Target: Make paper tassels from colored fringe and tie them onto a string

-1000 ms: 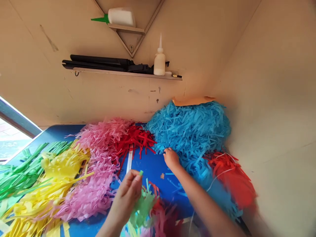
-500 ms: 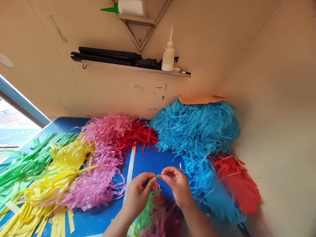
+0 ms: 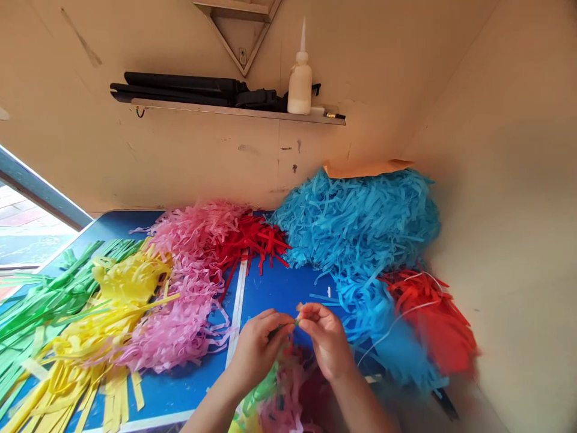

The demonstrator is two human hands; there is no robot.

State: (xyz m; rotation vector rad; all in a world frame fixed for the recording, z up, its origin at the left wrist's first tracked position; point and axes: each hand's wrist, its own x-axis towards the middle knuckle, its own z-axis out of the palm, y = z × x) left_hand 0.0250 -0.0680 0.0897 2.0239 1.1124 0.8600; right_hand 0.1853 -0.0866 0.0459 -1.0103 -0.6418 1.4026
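Note:
Low in the middle of the head view, my left hand (image 3: 258,346) and my right hand (image 3: 328,344) meet fingertip to fingertip. Both are closed in a pinch on a small green paper strip (image 3: 296,322), of which only a bit shows between the fingers. Below them hangs a bunch of tissue-paper fringe, with a green part (image 3: 264,388) and a pink part (image 3: 291,391), partly hidden by my wrists. How the strip joins this fringe cannot be made out.
Green (image 3: 58,294), yellow (image 3: 121,288), pink (image 3: 180,331), red (image 3: 252,240) and blue (image 3: 360,222) paper fringes cover much of the blue table (image 3: 270,288). Red fringe (image 3: 444,325) with white string lies right. A wall shelf (image 3: 202,109) bears a glue bottle (image 3: 300,87) and a black flat iron (image 3: 180,87).
The whole view has shifted, so the shelf and table sit higher. My hands stay together, fingertips closer, and less of the green strip shows between them.

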